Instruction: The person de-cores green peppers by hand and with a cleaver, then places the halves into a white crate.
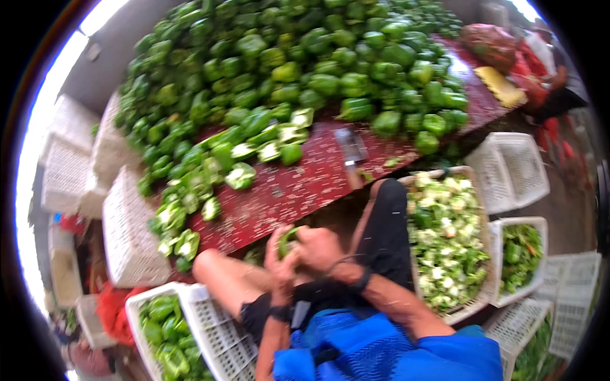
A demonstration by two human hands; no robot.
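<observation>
Close above my lap, my left hand [277,255] and my right hand [319,246] are both closed around a green bell pepper [287,241]. Fingers cover much of it, and part of its green side shows between them. Just beyond lies the red tabletop [270,200], strewn with pale seeds. A broad-bladed knife [349,147] rests on it, handle toward me. Cut-open peppers [240,176] lie in a loose row along the left part of the table. Behind them rises a large heap of whole green bell peppers [286,70].
By my right leg stands a crate [483,238] full of pale pepper cores. A white crate [216,327] beside one of green peppers is at my left. More white crates [130,228] stand around. At the far right, a person [559,70] is near a red sack [488,46].
</observation>
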